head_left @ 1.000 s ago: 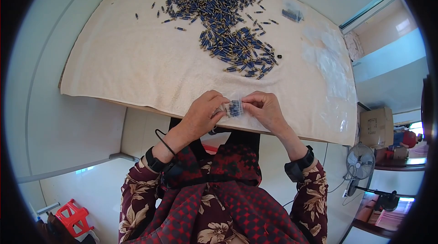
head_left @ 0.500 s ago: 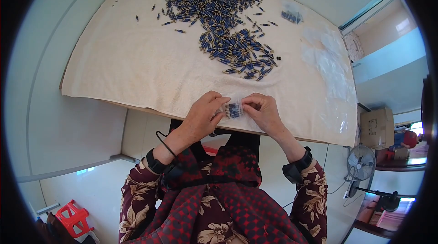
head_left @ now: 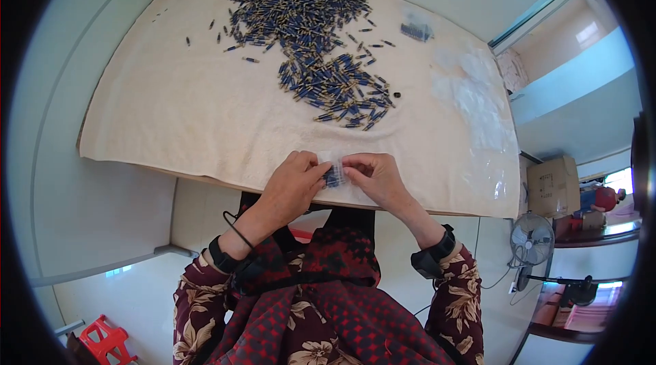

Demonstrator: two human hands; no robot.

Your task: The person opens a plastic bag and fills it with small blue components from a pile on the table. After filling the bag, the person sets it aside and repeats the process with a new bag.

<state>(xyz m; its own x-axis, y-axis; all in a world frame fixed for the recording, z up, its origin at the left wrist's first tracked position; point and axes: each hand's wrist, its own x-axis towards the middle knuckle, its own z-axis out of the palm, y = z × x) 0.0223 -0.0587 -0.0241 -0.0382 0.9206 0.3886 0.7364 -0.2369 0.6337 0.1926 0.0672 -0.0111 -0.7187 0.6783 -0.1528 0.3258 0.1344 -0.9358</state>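
Left hand, right hand close together, fingers pinched, fingertips nearly meeting.

This looks like a small home workroom for packing piecework: a table spread with a cream towel carries a big heap of small blue-and-gold parts and loose clear plastic bags. Household odds stand around it on the pale floor — a cardboard box, a standing fan, a red plastic stool.

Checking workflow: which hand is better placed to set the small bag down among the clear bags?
Probably right. The right hand pinches the small bag on the side where the clear bags lie; the left hand would have to cross over.
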